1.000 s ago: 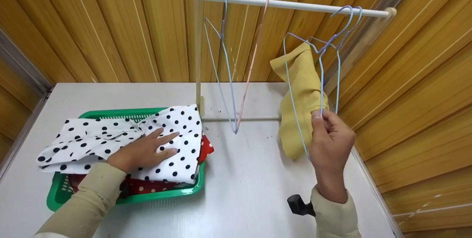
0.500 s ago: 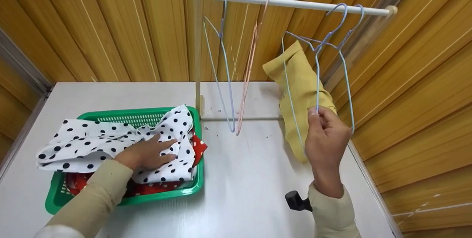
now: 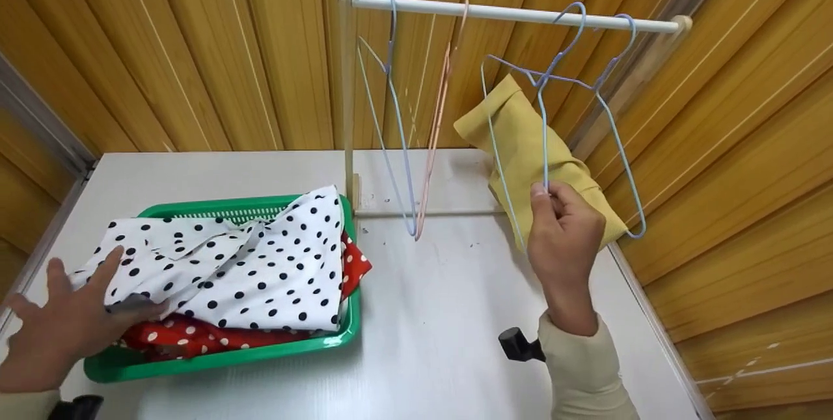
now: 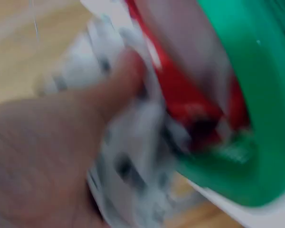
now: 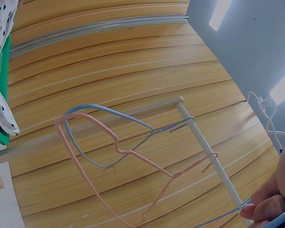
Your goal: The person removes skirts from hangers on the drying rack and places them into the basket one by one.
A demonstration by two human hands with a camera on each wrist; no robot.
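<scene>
My left hand (image 3: 62, 322), fingers spread, is at the left end of a white cloth with black dots (image 3: 280, 277); the left wrist view is blurred, with the thumb (image 4: 126, 73) over the dotted cloth. This cloth lies across a green plastic basket (image 3: 353, 316), on top of red cloth with white dots (image 3: 189, 338). On the right, my right hand (image 3: 565, 231) pinches the side wire of a blue clothes hanger (image 3: 544, 127), whose hook is on the white rail (image 3: 507, 13). Behind it, a yellow cloth (image 3: 520, 127) hangs from another blue hanger (image 3: 621, 153).
Another blue hanger (image 3: 398, 114) and a pink hanger (image 3: 437, 127) hang on the rail's left half. A wooden post (image 3: 347, 81) carries the rail beside the basket. Wood-panelled walls (image 3: 195, 49) close off the back and sides of the white table (image 3: 429, 329).
My left hand has left the middle of the dotted cloth for its left end, and that cloth lies flatter. The right hand has shifted slightly left with its hanger; the yellow cloth has swung.
</scene>
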